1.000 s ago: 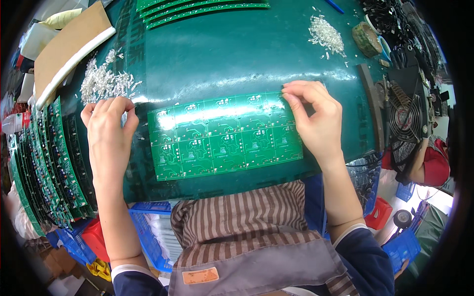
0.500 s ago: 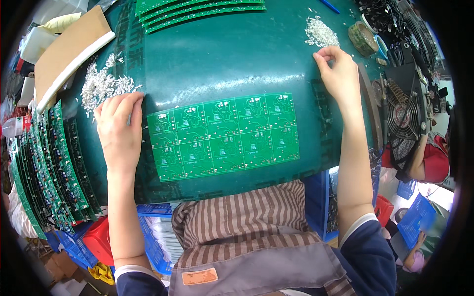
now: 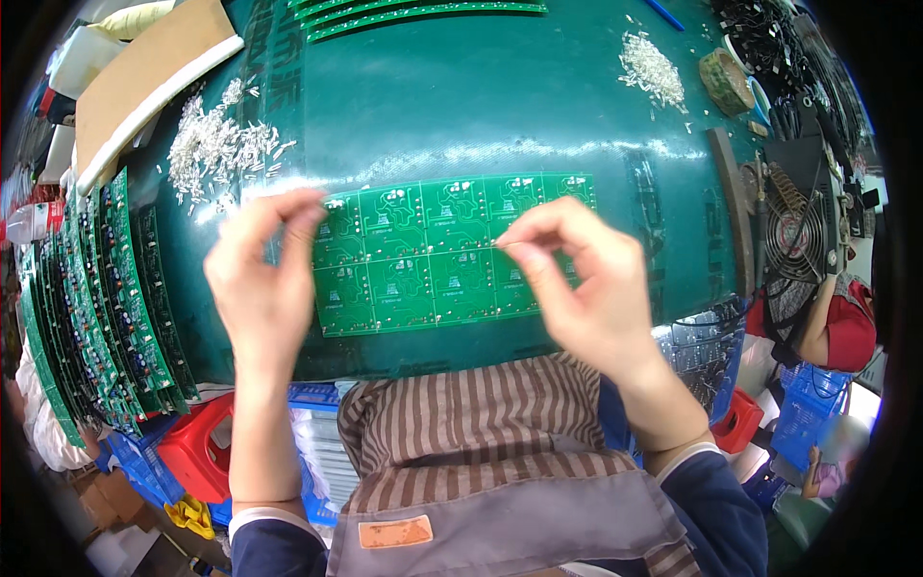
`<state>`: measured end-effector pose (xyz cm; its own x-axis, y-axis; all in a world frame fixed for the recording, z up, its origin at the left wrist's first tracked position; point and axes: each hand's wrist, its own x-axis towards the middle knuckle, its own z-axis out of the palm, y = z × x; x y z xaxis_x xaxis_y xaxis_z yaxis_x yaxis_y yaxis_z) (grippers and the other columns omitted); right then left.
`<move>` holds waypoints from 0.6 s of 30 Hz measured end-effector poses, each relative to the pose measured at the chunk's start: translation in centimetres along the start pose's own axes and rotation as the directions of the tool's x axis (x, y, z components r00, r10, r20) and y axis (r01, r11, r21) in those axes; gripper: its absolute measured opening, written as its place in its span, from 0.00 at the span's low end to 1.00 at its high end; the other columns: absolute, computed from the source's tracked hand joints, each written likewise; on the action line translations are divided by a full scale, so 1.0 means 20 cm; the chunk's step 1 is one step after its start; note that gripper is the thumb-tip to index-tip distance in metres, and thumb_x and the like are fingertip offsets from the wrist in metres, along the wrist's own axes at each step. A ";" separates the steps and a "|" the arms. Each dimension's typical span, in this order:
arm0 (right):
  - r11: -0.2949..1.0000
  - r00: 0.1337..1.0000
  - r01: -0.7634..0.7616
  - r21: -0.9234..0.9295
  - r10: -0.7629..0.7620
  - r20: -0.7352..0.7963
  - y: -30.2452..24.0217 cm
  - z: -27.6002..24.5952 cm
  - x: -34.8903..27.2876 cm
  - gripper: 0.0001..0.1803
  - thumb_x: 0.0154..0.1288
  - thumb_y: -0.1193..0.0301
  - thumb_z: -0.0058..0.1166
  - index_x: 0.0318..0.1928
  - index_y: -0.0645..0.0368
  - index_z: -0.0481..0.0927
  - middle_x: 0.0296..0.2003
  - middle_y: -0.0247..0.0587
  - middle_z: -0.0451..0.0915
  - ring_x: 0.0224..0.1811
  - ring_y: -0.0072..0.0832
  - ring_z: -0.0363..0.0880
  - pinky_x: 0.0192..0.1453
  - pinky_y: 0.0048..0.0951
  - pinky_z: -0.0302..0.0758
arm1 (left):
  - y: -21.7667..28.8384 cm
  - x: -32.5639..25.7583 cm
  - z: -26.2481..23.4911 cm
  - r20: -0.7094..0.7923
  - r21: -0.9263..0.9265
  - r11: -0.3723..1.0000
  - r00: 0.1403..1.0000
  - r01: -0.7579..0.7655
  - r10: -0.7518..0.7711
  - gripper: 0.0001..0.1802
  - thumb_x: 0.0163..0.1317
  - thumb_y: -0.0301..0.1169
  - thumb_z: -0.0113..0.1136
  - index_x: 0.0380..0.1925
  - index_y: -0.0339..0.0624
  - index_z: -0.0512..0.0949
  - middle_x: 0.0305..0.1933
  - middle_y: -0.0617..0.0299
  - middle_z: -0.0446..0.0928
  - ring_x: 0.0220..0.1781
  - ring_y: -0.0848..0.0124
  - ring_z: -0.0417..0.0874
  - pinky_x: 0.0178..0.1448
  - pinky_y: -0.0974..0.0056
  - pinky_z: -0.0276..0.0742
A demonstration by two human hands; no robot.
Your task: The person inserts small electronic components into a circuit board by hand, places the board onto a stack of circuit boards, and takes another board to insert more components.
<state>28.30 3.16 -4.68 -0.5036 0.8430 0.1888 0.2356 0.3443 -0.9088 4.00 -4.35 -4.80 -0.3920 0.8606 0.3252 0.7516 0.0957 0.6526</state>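
Note:
A green circuit board panel point(image 3: 413, 288), divided into several small repeated boards, lies flat on the green mat in front of me. My left hand point(image 3: 267, 279) is pinched over its upper left corner, thumb and forefinger together. Over the panel's right half, my right hand point(image 3: 598, 288) makes a similar pinch, its fingertips near the panel's middle row. Whatever either pinch holds is too small to make out. A loose pile of small white parts point(image 3: 216, 144) lies beyond my left hand. Another pile of white parts point(image 3: 652, 69) sits at the far right.
Several green panels point(image 3: 413, 13) are stacked at the far edge. Populated circuit boards point(image 3: 125, 298) stand in a row at left, beside a brown board with a white edge point(image 3: 159, 82). A tape roll point(image 3: 726, 82) and a black fan point(image 3: 793, 231) are at right. Another person's red sleeve point(image 3: 851, 327) shows beyond.
Both hands have left the white piles and come in over the panel, the right one moving left and nearer, the left one moving right. The view has shifted slightly.

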 end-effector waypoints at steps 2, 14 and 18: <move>0.997 1.000 0.012 -0.073 -0.011 0.017 -0.02 0.06 0.00 0.03 0.62 0.82 0.59 0.34 0.62 0.79 0.32 0.42 0.81 0.35 0.34 0.82 0.38 0.31 0.78 | 0.06 -0.10 0.01 0.066 -0.033 0.997 0.995 -0.072 0.074 0.05 0.58 0.24 0.70 0.35 0.43 0.86 0.35 0.60 0.86 0.39 0.65 0.85 0.50 0.63 0.74; 0.965 0.991 0.113 -0.236 -0.126 -0.040 0.04 0.12 0.00 0.06 0.58 0.82 0.63 0.35 0.61 0.80 0.36 0.41 0.81 0.35 0.33 0.79 0.34 0.30 0.75 | 0.11 -0.26 0.10 0.012 -0.079 0.992 0.995 -0.096 0.097 0.08 0.56 0.22 0.71 0.36 0.45 0.87 0.34 0.63 0.85 0.38 0.68 0.84 0.50 0.63 0.67; 0.964 0.993 0.101 -0.246 -0.114 -0.040 0.04 0.13 0.00 0.06 0.58 0.82 0.63 0.35 0.62 0.80 0.36 0.41 0.81 0.36 0.35 0.79 0.37 0.32 0.76 | 0.12 -0.24 0.08 0.028 -0.048 0.993 0.993 -0.111 0.112 0.08 0.56 0.22 0.71 0.36 0.45 0.87 0.34 0.64 0.85 0.38 0.68 0.84 0.49 0.63 0.67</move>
<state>26.31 2.27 -6.31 -0.4933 0.8142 0.3062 0.3810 0.5187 -0.7654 8.57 -7.38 -5.89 -0.2904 0.8795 0.3772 0.7641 -0.0242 0.6446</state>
